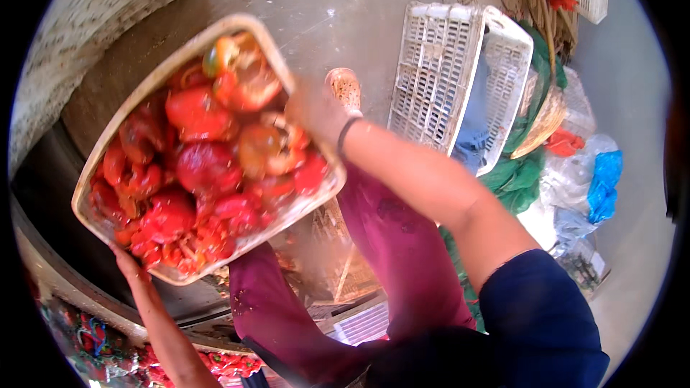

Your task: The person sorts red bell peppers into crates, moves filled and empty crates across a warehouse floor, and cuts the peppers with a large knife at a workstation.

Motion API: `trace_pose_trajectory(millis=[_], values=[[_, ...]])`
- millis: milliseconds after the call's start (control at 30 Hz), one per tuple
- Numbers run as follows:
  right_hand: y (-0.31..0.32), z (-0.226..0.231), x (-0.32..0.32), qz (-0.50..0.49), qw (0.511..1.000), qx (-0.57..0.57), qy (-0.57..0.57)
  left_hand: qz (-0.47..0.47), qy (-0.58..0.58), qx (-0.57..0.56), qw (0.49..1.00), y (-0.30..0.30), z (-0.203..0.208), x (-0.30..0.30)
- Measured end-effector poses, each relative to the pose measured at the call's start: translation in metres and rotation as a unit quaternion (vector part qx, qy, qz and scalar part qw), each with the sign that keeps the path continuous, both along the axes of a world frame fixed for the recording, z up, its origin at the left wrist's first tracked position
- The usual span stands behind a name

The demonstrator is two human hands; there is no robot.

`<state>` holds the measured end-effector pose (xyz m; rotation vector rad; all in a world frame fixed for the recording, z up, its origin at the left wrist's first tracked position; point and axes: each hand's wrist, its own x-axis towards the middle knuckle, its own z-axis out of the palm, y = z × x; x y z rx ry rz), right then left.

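A pale, rounded-corner plastic crate full of red peppers is held up before my legs, at the left of the head view. Many peppers look wet and broken; a few show orange or green patches. My right hand grips the crate's right side, blurred by motion, with a dark band at the wrist. At the lower left corner, my left hand holds the rim from outside, its fingers mostly hidden beneath the crate.
A white slatted crate lies on its side on the right. Beyond it are green netting, clear plastic and a blue bag. A dark curved-edged basin is at left. More red peppers lie at the lower left.
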<state>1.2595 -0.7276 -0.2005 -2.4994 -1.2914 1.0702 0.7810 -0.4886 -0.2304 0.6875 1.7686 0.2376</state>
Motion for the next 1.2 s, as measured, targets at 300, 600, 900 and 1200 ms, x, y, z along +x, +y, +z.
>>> trace_pose_trajectory(millis=[300,600,900,1200], values=[[-0.023,-0.04,0.258,0.063,0.968,-0.006,-0.242,-0.014,-0.042,-0.027,0.999,-0.05,0.024,0.26],[-0.053,0.136,0.188,-0.318,0.877,0.361,-0.004,-0.394,0.224,0.111,0.885,0.013,0.065,0.223],[-0.369,0.11,-0.026,-0.793,0.578,0.175,0.078,-0.597,-0.031,0.043,0.8,-0.201,0.231,0.508],[-0.514,0.03,-0.004,-0.926,0.372,0.037,-0.057,-0.58,0.004,-0.221,0.784,-0.404,0.088,0.605]])
